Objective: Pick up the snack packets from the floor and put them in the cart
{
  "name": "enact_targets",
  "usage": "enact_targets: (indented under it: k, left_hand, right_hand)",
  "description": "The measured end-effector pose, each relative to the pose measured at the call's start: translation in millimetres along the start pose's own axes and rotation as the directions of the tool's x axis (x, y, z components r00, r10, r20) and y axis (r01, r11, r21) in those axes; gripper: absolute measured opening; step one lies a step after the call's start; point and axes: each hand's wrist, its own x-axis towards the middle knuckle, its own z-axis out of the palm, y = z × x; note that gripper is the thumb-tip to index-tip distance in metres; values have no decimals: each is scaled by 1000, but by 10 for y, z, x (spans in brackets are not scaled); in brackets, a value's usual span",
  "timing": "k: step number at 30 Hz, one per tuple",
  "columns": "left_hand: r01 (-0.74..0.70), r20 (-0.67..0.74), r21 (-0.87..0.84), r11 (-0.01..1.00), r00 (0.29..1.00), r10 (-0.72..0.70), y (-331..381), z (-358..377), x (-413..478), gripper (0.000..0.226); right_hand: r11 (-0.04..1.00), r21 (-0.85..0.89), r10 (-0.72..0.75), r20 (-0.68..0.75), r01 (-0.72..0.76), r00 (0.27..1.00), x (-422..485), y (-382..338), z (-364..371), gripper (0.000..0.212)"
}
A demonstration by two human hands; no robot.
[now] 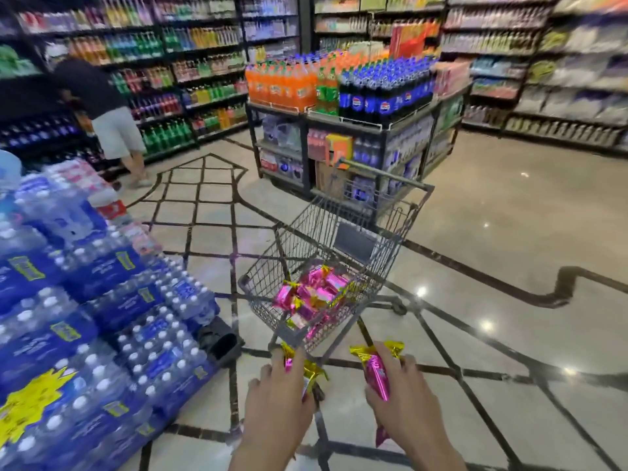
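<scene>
**Asker:** Why are both hands full?

**Me:** To save a trip, I'd say. My left hand (282, 396) curls round the left packet (312, 372). My right hand (406, 399) grips the right packet (375, 372) by its middle, so the gold foil ends stick out past my fingers.

**Asker:** And the cart?

**Me:** The cart (299, 239) stands on the floor (509, 232) just ahead of my hands, near end toward me. A pile of packets (316, 294) already lies in its basket.

**Asker:** What does the next move need?

**Me:** Probably lifting both over the near rim and letting go above the pile. A pink end shows below my right hand, but I can't tell if it's another packet.
</scene>
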Motion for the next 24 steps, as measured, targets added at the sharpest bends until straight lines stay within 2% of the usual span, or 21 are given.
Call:
enact_targets:
  k: [7, 12, 14, 20, 24]
  left_hand:
    - [-77, -14, -45, 996, 997, 77, 230, -145, 1451, 67]
    - [-197, -74, -18, 980, 978, 195, 440, -404, 2439, 68]
    - [-200, -66, -9, 980, 978, 199, 515, -475, 2777, 69]
    - [-86, -38, -79, 993, 996, 83, 557, -461, 3629, 72]
    - [86, -1, -133, 987, 996, -87, 547, -220, 4188, 72]
  right_hand:
    - [1000, -8, 25, 65, -25, 998, 1201, -30, -184, 76]
    - [999, 43, 22, -1, -22, 1000, 2074, -174, -506, 73]
    - [998, 66, 25, -7, -25, 1000, 2367, -198, -588, 70]
    - [998, 52, -36, 56, 34, 998, 3384, -182, -636, 72]
    - [990, 39, -139, 143, 135, 980, 4217, -138, -522, 74]
